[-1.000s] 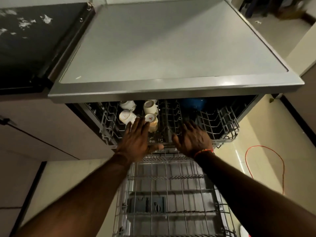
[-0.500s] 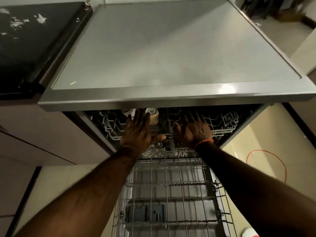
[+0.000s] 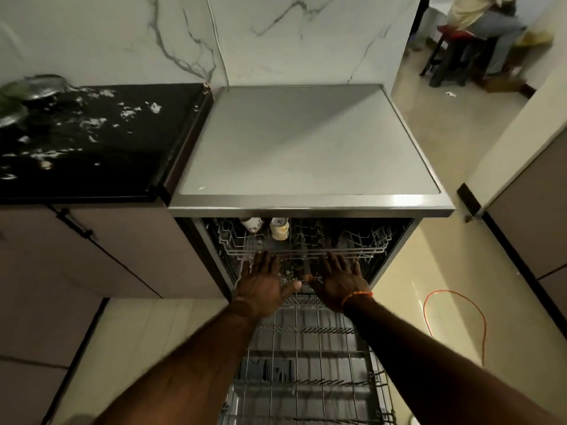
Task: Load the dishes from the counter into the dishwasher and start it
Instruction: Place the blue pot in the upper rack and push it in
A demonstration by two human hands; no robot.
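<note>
- The dishwasher (image 3: 310,148) has a flat grey top and stands between a black counter (image 3: 92,142) on the left and a cream tiled floor (image 3: 429,256) on the right; a veined marble wall (image 3: 276,38) rises behind.
- White scraps lie scattered on the counter, and a blurred metal dish (image 3: 36,87) sits at its far left end.
- The upper rack (image 3: 362,243) sits inside the open machine, with two pale cups (image 3: 265,227) at its left side, just under the top's edge.
- The lower rack (image 3: 310,357) is pulled out over the open door, below the forearms.
- An orange cord (image 3: 454,320) loops on the floor to the right; a seated person (image 3: 478,23) is in the far room.
- The left hand (image 3: 260,283) and the right hand (image 3: 337,280) are flat with fingers straight and spread, their fingertips at the upper rack's front rail, grasping nothing.
- Compared with half a second ago, the upper rack sits deeper in the machine, the hands lie further from the cups, and the view takes in more of the wall and counter.
</note>
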